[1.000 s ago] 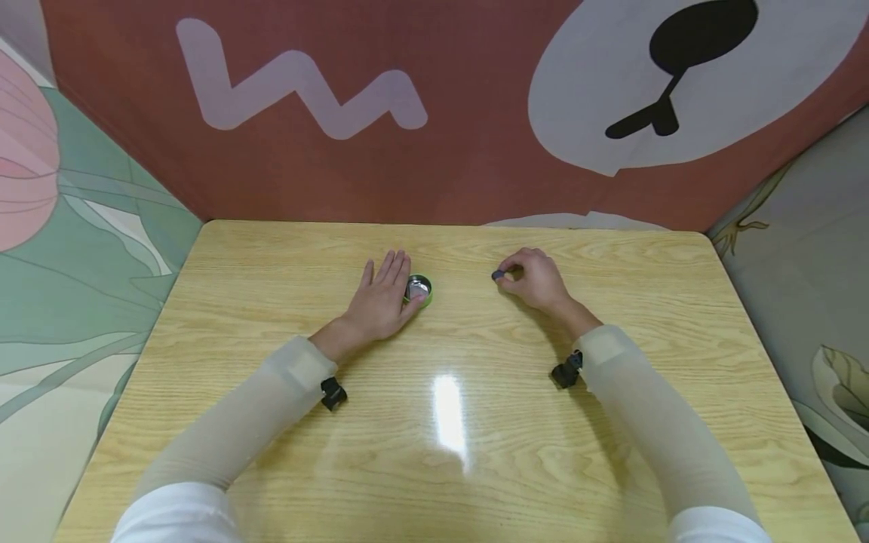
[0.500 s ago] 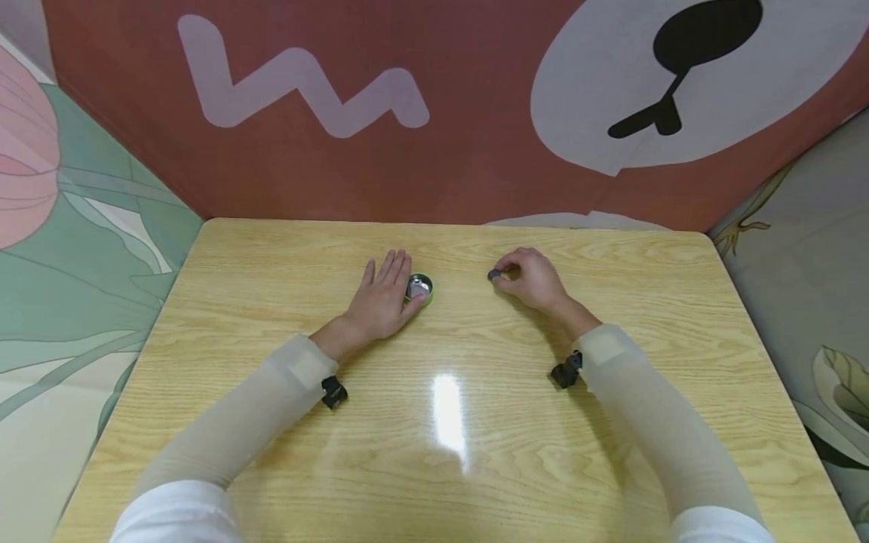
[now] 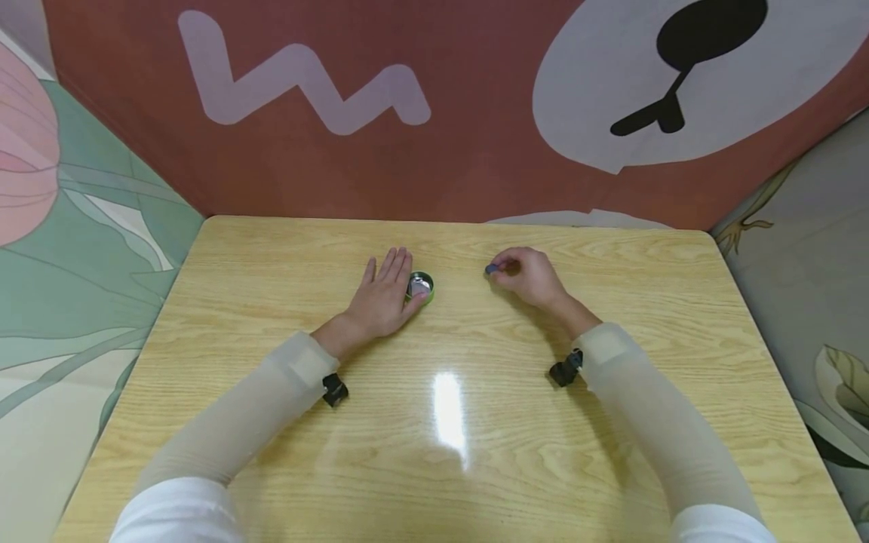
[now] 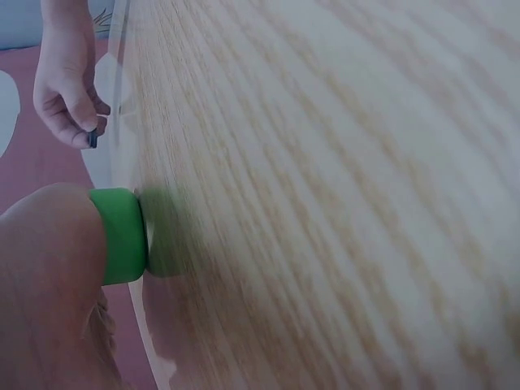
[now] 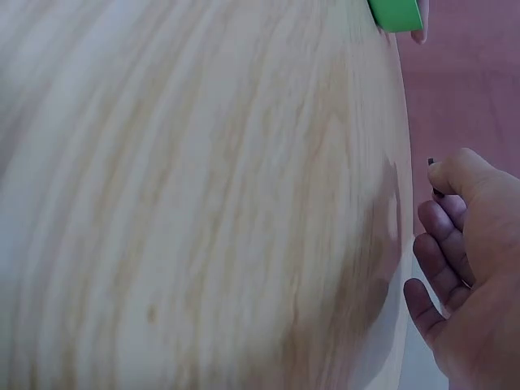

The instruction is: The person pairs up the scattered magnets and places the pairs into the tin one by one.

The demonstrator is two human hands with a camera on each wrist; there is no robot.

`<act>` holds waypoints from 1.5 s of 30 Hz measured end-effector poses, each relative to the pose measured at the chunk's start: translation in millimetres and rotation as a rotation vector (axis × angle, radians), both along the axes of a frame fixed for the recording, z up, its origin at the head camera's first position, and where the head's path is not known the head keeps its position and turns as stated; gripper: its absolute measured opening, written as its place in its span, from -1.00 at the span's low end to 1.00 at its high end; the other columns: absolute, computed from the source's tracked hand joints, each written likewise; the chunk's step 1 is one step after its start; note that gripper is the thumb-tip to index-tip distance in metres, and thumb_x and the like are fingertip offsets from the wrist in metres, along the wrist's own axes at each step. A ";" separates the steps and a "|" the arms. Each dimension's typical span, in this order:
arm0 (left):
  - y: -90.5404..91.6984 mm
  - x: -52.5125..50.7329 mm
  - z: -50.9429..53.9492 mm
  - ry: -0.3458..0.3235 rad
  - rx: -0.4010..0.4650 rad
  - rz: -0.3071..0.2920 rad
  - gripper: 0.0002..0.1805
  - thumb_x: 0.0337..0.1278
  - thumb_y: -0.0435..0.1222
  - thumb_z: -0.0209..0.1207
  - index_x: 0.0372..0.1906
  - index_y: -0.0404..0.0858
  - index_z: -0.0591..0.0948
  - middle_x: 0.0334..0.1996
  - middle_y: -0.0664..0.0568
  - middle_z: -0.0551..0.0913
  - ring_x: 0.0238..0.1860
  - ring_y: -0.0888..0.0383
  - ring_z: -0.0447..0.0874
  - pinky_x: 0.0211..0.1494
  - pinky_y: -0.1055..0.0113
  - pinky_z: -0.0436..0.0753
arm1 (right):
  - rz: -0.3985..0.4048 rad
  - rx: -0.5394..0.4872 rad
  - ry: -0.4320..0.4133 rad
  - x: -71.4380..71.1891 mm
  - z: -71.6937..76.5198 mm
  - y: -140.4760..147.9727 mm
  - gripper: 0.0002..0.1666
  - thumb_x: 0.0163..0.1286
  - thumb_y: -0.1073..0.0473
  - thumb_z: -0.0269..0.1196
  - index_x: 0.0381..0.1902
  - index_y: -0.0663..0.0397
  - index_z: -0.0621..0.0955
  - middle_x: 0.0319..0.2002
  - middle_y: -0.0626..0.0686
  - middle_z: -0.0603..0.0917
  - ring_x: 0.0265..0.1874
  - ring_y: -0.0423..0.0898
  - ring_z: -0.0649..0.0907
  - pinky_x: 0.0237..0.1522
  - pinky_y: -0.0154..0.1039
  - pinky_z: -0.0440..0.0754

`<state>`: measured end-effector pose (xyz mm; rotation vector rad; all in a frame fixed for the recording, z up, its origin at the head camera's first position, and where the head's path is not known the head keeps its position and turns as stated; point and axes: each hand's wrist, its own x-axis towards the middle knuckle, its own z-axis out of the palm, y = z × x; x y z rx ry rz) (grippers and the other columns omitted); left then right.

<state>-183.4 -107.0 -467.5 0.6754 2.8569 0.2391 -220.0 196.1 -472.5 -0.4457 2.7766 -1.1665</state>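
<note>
In the head view, my left hand (image 3: 382,300) lies beside a small round tin (image 3: 421,285) with a shiny inside and a green outer wall. Its fingers are straight, and the thumb extends along the tin's near side. The tin's green wall (image 4: 122,236) shows against the hand in the left wrist view. To the right, my right hand (image 3: 532,276) pinches a small dark blue disc-like piece (image 3: 492,268) between thumb and forefinger, apart from the tin. The piece (image 5: 434,177) appears thin and dark in the right wrist view, mostly covered by the thumb.
Both hands are over a light wood-grain table (image 3: 380,467) with rounded far corners. A reddish-brown patterned wall (image 3: 475,151) stands directly behind its far edge. Printed panels rise at the left and right. A bright light reflection lies on the tabletop.
The blue piece has shifted slightly leftward and now shows tilted between the right fingertips. My left hand and the tin have stayed in place.
</note>
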 end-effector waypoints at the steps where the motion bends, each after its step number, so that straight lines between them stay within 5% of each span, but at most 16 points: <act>1: 0.0 -0.3 0.0 0.000 -0.001 0.000 -0.10 0.59 0.19 -0.35 0.62 -0.39 -0.21 0.64 -0.22 -0.24 0.63 -0.07 -0.42 0.60 -0.12 -0.34 | -0.001 -0.007 -0.001 -0.2 -0.3 -0.9 -0.72 0.38 0.26 0.36 0.01 0.25 0.71 -0.10 0.18 0.73 -0.07 0.07 0.66 0.06 0.00 0.59; 21: 1.5 0.1 2.2 -0.014 -0.015 0.008 -0.09 0.58 0.20 -0.33 0.62 -0.38 -0.22 0.63 -0.22 -0.26 0.63 -0.07 -0.43 0.59 -0.09 -0.37 | 0.040 -0.167 0.016 3.4 8.7 -30.6 -0.76 0.32 0.29 0.39 -0.06 0.25 0.72 -0.15 0.15 0.74 -0.14 0.03 0.67 -0.01 -0.05 0.61; 45: 0.4 0.0 3.1 -0.019 -0.002 0.010 -0.09 0.58 0.20 -0.31 0.62 -0.39 -0.20 0.63 -0.22 -0.26 0.63 -0.07 -0.42 0.60 -0.11 -0.33 | 0.130 -0.194 0.006 3.8 16.7 -67.4 -0.81 0.32 0.23 0.43 -0.13 0.16 0.75 -0.22 0.05 0.75 -0.17 -0.04 0.67 -0.02 -0.08 0.60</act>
